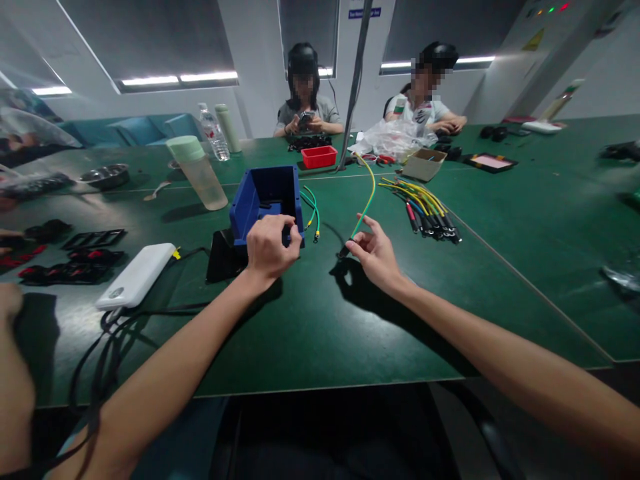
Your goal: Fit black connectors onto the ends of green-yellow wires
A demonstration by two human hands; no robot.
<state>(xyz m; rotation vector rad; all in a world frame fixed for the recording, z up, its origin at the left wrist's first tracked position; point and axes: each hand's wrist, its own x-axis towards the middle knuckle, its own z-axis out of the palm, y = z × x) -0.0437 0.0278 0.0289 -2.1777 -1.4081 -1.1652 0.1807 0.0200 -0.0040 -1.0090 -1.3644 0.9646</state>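
Yellow-and-green slender wire [371,190] with a black lower end arches up in the head view, pinched near that end by the right hand's [377,259] thumb and fingers, above the green tabletop [325,333]. The left hand [270,248] has curled fingers by the blue plastic bin's [241,200] near edge; whether it grips anything, I cannot tell. Black-ended, mostly yellow wires [430,207] lie bundled to the right.

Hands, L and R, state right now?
Left hand: fingers curled by the blue bin; can't tell if it holds anything.
Right hand: closed, holding a yellow-green wire near its black end.
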